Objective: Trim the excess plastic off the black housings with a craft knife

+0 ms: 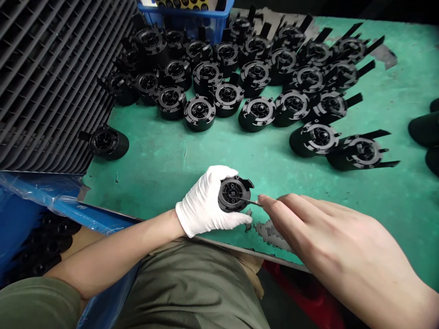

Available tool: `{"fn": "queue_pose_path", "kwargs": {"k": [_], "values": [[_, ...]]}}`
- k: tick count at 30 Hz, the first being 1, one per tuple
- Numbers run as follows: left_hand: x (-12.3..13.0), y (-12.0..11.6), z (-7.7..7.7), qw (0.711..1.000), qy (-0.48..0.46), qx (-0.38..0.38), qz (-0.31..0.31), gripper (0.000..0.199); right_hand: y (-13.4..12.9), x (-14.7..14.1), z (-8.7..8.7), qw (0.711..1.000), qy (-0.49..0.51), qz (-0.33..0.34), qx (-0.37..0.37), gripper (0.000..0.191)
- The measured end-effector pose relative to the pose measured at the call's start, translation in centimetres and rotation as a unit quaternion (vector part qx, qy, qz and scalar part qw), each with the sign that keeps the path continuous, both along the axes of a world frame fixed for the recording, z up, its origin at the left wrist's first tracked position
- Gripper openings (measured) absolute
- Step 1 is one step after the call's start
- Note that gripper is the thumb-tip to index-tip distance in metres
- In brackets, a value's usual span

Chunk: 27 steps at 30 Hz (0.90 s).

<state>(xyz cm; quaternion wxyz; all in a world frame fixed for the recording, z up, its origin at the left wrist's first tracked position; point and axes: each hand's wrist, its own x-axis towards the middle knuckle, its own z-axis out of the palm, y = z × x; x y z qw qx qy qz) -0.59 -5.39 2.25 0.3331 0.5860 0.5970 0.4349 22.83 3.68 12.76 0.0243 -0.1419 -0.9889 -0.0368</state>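
My left hand [207, 203], in a white glove, grips a round black plastic housing [234, 193] near the table's front edge. Its fingers and thumb curl around the housing, with the ribbed end face turned up toward me. Bare and to the right, my right hand [318, 233] pinches a thin dark pointed tool [252, 201]. The tool's tip reaches over the middle of the housing's face; whether it touches cannot be made out. My fingers hide the tool's other end, so its exact kind does not show.
Several similar black housings [199, 113] stand in rows on the green table [164, 151]; one lies apart [109, 142] at left. A stack of dark gridded trays [51, 82] rises on the left. At the back sits a blue bin [192, 20]. More black parts [423, 129] lie at right.
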Motion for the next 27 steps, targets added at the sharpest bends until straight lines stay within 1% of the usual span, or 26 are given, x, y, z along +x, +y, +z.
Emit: {"fn": "queue_pose_path", "kwargs": {"k": [2,5,8,11,14,17,19,23,27], "values": [[0.0,0.1,0.0,1.000,0.004,-0.004,0.003,0.083,0.0,0.0,-0.1,1.000,0.002,0.008,-0.016,0.034],[0.0,0.1,-0.1,1.000,-0.002,0.000,0.004,0.085,0.1,-0.1,-0.1,1.000,0.008,-0.001,-0.007,0.030],[-0.1,-0.2,-0.6,1.000,-0.011,0.016,0.000,0.084,0.3,-0.1,-0.1,1.000,0.016,-0.018,0.008,0.031],[-0.3,-0.6,-1.2,0.999,-0.012,0.041,0.005,0.088,0.4,-0.1,-0.1,1.000,0.016,-0.016,0.003,0.032],[-0.6,-1.0,-1.6,0.998,0.006,0.059,0.000,0.088,0.3,-0.1,-0.3,1.000,0.012,-0.015,-0.005,0.031],[-0.8,-1.2,-1.6,0.996,0.039,0.076,-0.012,0.087,0.3,-0.1,-0.4,1.000,0.017,-0.018,-0.010,0.030],[-1.0,-1.4,-1.3,0.995,0.058,0.080,-0.019,0.082,0.4,0.0,-0.4,1.000,0.020,-0.017,-0.015,0.030],[-1.0,-1.9,-0.7,0.992,0.088,0.079,-0.036,0.066,0.6,0.3,-0.3,0.999,0.024,-0.023,-0.026,0.028],[-0.9,-2.3,-0.5,0.993,0.097,0.066,-0.021,0.060,0.7,0.9,-0.5,0.999,0.013,-0.023,-0.039,0.026]]}}
